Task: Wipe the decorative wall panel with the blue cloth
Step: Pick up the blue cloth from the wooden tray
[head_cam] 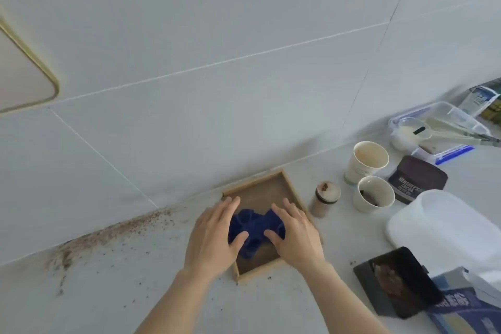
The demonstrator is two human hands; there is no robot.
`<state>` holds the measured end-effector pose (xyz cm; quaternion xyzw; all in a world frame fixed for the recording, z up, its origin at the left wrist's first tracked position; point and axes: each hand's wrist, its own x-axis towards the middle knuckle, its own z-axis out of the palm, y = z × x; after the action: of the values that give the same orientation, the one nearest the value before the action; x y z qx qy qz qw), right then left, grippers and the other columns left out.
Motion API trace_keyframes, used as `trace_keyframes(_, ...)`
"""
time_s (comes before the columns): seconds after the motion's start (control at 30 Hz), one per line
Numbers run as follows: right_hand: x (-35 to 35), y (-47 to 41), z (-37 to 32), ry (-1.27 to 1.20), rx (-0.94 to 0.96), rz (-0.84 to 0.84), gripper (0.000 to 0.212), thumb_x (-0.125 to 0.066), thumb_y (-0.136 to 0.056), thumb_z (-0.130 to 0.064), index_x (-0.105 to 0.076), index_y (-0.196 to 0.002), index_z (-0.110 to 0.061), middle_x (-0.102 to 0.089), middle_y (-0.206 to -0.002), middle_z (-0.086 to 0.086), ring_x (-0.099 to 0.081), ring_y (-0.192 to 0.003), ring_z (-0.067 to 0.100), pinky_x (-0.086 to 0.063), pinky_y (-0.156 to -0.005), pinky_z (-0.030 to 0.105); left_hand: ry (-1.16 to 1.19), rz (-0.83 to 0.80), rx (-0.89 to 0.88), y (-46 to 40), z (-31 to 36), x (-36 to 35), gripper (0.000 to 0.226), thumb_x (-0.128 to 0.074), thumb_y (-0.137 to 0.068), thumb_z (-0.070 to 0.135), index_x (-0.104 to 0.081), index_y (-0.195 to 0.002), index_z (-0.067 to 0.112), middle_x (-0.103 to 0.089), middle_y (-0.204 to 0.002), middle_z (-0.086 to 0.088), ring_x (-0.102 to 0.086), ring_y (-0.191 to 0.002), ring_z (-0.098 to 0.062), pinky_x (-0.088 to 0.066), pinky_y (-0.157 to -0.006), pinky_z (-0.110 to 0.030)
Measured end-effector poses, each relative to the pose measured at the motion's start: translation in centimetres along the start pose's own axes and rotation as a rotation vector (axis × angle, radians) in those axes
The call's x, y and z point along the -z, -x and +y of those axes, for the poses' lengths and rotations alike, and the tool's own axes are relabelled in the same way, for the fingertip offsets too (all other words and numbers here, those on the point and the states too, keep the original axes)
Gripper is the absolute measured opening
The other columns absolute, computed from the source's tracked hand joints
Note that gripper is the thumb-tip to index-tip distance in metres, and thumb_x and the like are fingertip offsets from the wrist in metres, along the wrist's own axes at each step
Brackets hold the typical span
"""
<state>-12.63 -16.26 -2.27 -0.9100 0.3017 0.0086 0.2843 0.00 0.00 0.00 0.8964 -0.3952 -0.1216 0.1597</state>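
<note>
Fingers: the left hand (214, 236) lies flat with fingers spread, thumb pressing the lower left part of the blue cloth (254, 233). The right hand (294, 233) is likewise flat and spread, thumb on the cloth's right part. Neither hand is closed around the cloth; both press it down with open palms.

Cloth: bunched and crumpled between the two hands, just below centre of the frame, lying inside the decorative wall panel (260, 195).

Panel: a square brown board with a light wooden rim, lying flat on the pale counter (135, 293), its far edge close to the tiled wall (217, 35). Bare brown surface shows above the cloth and in a strip below it.

Progress (judgement): cloth is in contact with the panel, so wiping is under way or just starting. I cannot tell which parts are already clean; the exposed upper area and the rim look unwiped or at least uncovered.

Left to do: pass over the upper half, the corners and the rim.

Surroundings: brown powder (108, 233) is scattered along the counter edge at lower left. Two paper cups (368, 160), a small jar (325, 199) and a cocoa tin (417, 179) stand to the right, apart from the panel.
</note>
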Motion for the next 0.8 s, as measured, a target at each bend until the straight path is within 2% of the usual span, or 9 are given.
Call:
trace_keyframes(0.13, -1.7, -0.8, 1.0, 0.006, -0.026, -0.033, 0.067, -0.064, -0.097, -0.047, -0.036, -0.156, -0.033, -0.029, -0.168, -0.003, -0.024, -0.156, 0.022, -0.045, -0.114, 0.042, -0.008, -0.084, 0.046, -0.7, -0.2, -2.2, 0.078, -0.06, -0.096, 0.053, -0.021, -0.161, 0.034, -0.038, -0.162, 0.012, -0.037, -0.148, -0.015, -0.031, -0.121, -0.032)
trace_keyframes(0.3, -3.6, -0.9, 1.9, 0.055, -0.042, 0.0, 0.057, -0.066, -0.098, -0.033, -0.046, -0.151, -0.028, -0.041, -0.163, -0.001, -0.036, -0.151, 0.025, -0.047, -0.112, 0.041, -0.072, -0.141, 0.062, -1.0, -0.2, -5.1, 0.072, -0.063, -0.095, 0.053, -0.034, -0.156, 0.03, -0.055, -0.149, 0.01, -0.05, -0.137, -0.015, -0.038, -0.114, -0.031)
trace_keyframes(0.37, -4.3, -1.0, 2.3, 0.057, -0.053, 0.037, 0.052, -0.072, -0.094, -0.027, -0.056, -0.144, -0.026, -0.054, -0.152, 0.0, -0.049, -0.141, 0.026, -0.052, -0.105, 0.042, -0.106, -0.139, 0.082, -1.1, 0.0, -5.7, 0.066, -0.064, -0.096, 0.048, -0.038, -0.153, 0.03, -0.059, -0.143, 0.011, -0.052, -0.134, -0.015, -0.04, -0.111, -0.031)
trace_keyframes(0.47, -5.1, -1.2, 2.9, 0.073, -0.056, 0.108, 0.041, -0.082, -0.084, -0.018, -0.072, -0.123, -0.022, -0.072, -0.124, 0.0, -0.066, -0.112, 0.027, -0.059, -0.084, 0.04, -0.136, -0.117, 0.102, -1.3, 0.2, -6.2, 0.05, -0.063, -0.098, 0.038, -0.045, -0.145, 0.032, -0.064, -0.132, 0.012, -0.054, -0.127, -0.015, -0.04, -0.105, -0.03)
trace_keyframes(0.53, -5.0, -1.3, 3.0, 0.079, -0.06, 0.146, 0.032, -0.085, -0.079, -0.014, -0.076, -0.11, -0.021, -0.074, -0.106, -0.001, -0.067, -0.095, 0.026, -0.058, -0.07, 0.037, -0.153, -0.12, 0.108, -1.5, 0.5, -6.1, 0.037, -0.061, -0.1, 0.035, -0.051, -0.135, 0.034, -0.067, -0.125, 0.013, -0.056, -0.121, -0.015, -0.039, -0.099, -0.029)
trace_keyframes(0.63, -4.6, -1.1, 3.0, 0.138, -0.048, 0.189, 0.028, -0.088, -0.072, -0.009, -0.076, -0.095, -0.02, -0.074, -0.09, -0.004, -0.067, -0.082, 0.023, -0.053, -0.059, 0.032, -0.164, -0.098, 0.089, -1.5, 0.5, -5.8, 0.028, -0.061, -0.1, 0.034, -0.056, -0.127, 0.033, -0.07, -0.119, 0.013, -0.057, -0.115, -0.015, -0.039, -0.097, -0.029)
trace_keyframes(0.8, -3.2, -0.7, 2.5, 0.191, -0.015, 0.242, 0.029, -0.089, -0.067, -0.006, -0.073, -0.086, -0.02, -0.071, -0.078, -0.005, -0.067, -0.076, 0.021, -0.052, -0.055, 0.03, -0.213, -0.035, 0.042, -1.7, 0.3, -3.6, 0.024, -0.061, -0.1, 0.031, -0.059, -0.124, 0.035, -0.071, -0.115, 0.015, -0.052, -0.118, -0.016, -0.037, -0.1, -0.031)
